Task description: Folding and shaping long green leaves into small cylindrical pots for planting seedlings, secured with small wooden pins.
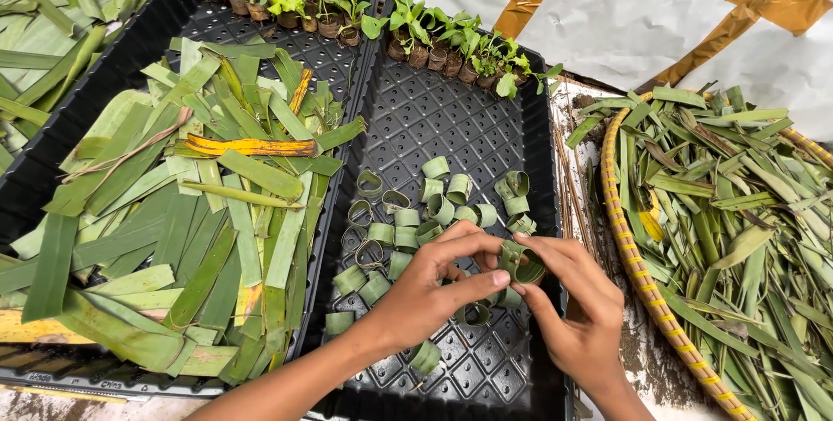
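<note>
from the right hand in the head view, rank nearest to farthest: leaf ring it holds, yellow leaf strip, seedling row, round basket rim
1. Leaf ring: in the right hand, fingertips on it.
2. Round basket rim: just to the hand's right.
3. Seedling row: far end of the black tray.
4. Yellow leaf strip: on the left tray's leaf pile.

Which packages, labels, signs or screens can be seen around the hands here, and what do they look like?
Label: a small strip with pale markings on the front rim of the left black tray, too small to make out.
No packages, signs or screens show.
</note>
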